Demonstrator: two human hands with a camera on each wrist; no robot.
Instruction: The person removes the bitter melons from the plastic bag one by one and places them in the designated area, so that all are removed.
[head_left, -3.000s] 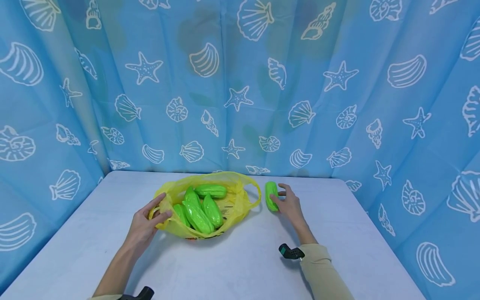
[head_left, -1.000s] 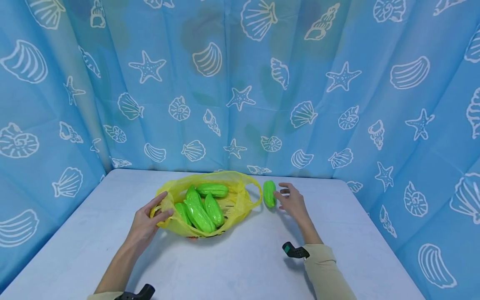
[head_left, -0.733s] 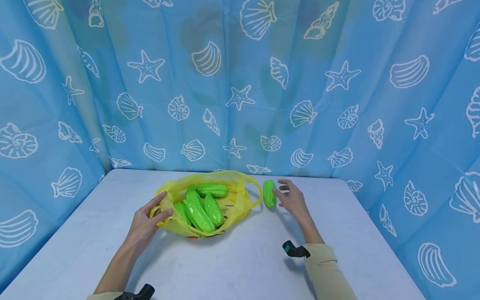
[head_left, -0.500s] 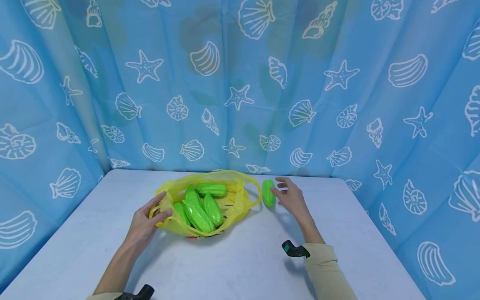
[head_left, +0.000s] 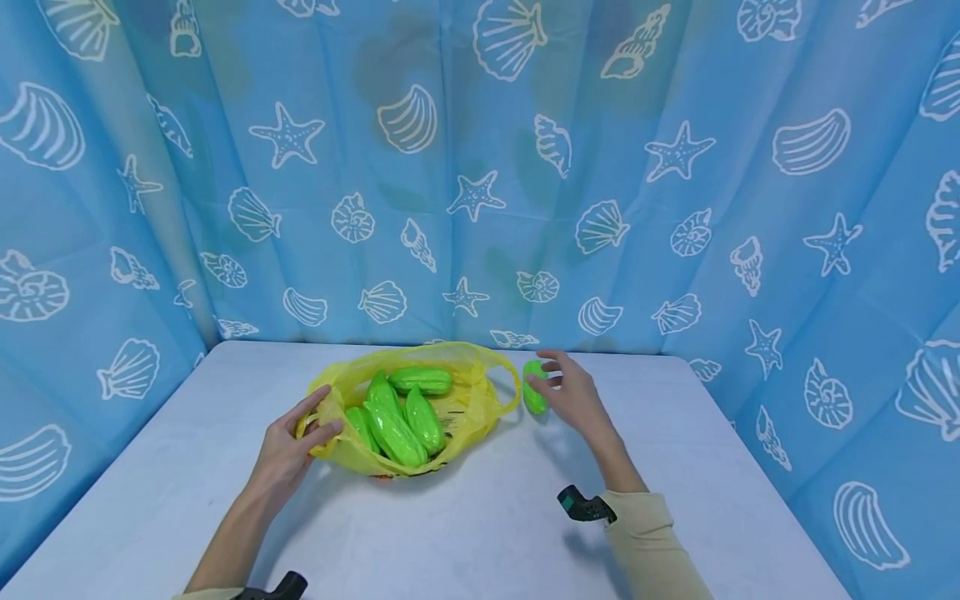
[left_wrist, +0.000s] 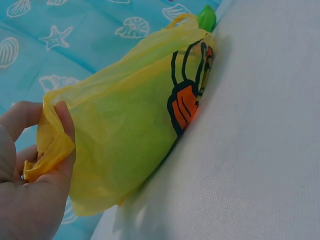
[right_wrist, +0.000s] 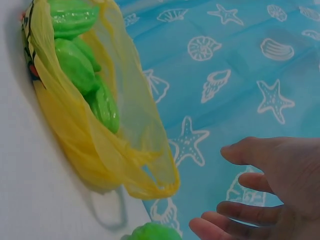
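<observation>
A yellow plastic bag (head_left: 480, 417) lies with its mouth gaping on the table, several glossy green ridged gourds (head_left: 395, 433) inside. My left hand (head_left: 288, 442) pinches the bag's left rim between thumb and fingers; in the left wrist view the gathered yellow plastic (left_wrist: 52, 145) shows in its grip. One more green gourd (head_left: 535, 400) lies on the table just right of the bag's handle loop (head_left: 517, 387). My right hand (head_left: 573, 396) is beside and partly over this gourd, thumb and fingers apart. The right wrist view shows the loose gourd (right_wrist: 152, 233) below the spread fingers.
A white cloth covers the table (head_left: 450, 542). Behind and at both sides hangs a blue curtain (head_left: 480, 250) with white shell and starfish prints, close to the table's back edge. A black wrist camera (head_left: 585, 504) sits at the right sleeve.
Over three seconds the loose gourd has shifted slightly left, nearer the bag handle. My right hand has moved left and farther back over it. The left hand keeps its hold on the bag.
</observation>
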